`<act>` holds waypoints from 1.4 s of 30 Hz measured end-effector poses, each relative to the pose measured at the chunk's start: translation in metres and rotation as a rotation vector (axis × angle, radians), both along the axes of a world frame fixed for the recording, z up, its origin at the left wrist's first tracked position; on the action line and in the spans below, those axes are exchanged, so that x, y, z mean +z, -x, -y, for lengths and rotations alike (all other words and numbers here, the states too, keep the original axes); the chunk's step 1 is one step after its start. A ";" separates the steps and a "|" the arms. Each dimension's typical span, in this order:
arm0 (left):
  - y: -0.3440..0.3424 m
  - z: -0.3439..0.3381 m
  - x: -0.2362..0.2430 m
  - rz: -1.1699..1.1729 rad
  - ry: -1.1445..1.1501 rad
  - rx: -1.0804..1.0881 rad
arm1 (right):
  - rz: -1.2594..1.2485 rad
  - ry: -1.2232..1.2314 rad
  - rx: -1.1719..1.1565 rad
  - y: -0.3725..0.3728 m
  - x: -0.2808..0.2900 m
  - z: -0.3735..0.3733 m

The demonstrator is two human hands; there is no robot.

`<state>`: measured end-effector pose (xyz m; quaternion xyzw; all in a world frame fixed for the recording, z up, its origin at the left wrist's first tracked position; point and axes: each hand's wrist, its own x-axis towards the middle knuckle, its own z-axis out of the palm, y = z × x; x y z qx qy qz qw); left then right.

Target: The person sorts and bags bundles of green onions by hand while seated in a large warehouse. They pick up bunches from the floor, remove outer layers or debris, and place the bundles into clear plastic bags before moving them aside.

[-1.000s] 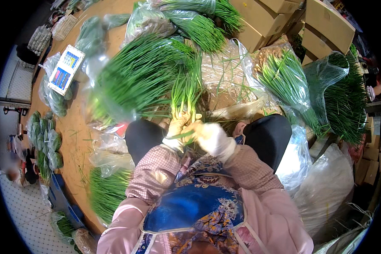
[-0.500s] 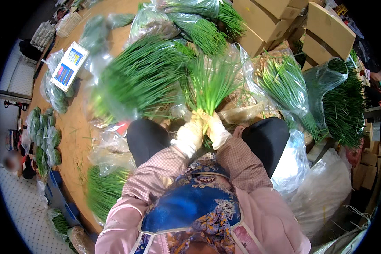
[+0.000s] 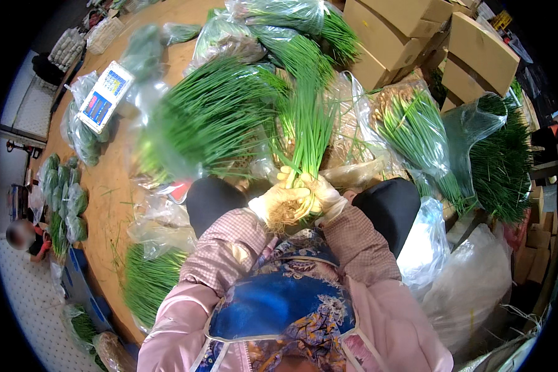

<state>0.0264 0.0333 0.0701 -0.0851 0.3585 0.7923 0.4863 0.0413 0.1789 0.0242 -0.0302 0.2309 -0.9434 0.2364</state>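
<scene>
Between my knees I hold a bunch of green onions [image 3: 308, 139], its long green leaves pointing away and its pale, rooted ends toward me. Pale-gloved, my left hand [image 3: 282, 201] is closed round the base, with brown roots showing below its fingers. My right hand [image 3: 324, 195], gloved too, grips the same bunch from the other side, its fingers partly hidden by the stalks. Just beyond, to the left, lies a large pile of green onions [image 3: 214, 115]. A plastic-bagged bundle of green onions [image 3: 412, 121] rests to the right, roots at its far end.
A white digital scale [image 3: 105, 97] stands at the far left. Cardboard boxes [image 3: 394, 37] are stacked at the back right. Clear plastic bags [image 3: 468, 285] lie at my right, and more green onions [image 3: 152, 279] lie near my left side. A person [image 3: 28, 239] is at the far left edge.
The bunch has tilted so its rooted ends now show toward me and its leaves reach straight away. Both hands have shifted slightly nearer me, still gripping it.
</scene>
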 end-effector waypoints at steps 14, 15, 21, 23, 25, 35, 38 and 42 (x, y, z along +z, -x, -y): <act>0.007 0.003 -0.025 -0.120 -0.049 -0.045 | -0.139 -1.552 -0.221 0.006 0.021 -0.018; 0.011 0.003 -0.011 -0.065 0.001 -0.080 | -0.111 -1.725 -0.274 0.007 0.051 -0.024; 0.042 0.034 -0.145 0.149 -0.358 -0.014 | -1.724 -1.985 -0.291 0.019 0.102 0.010; 0.061 -0.004 -0.053 -0.785 0.092 -0.485 | -1.824 -2.014 -0.200 0.034 0.096 -0.028; 0.066 0.002 0.004 -1.484 0.462 -0.706 | -1.875 -1.969 -0.113 0.058 0.088 -0.040; 0.131 0.124 0.075 -1.586 1.348 0.798 | -1.431 -2.001 -0.056 0.140 0.124 -0.023; 0.139 0.168 0.084 -1.449 1.804 1.051 | -1.634 -2.044 -0.120 0.191 0.130 -0.003; 0.155 0.226 0.050 -1.356 1.883 0.911 | -1.797 -1.981 -0.031 0.253 0.128 0.088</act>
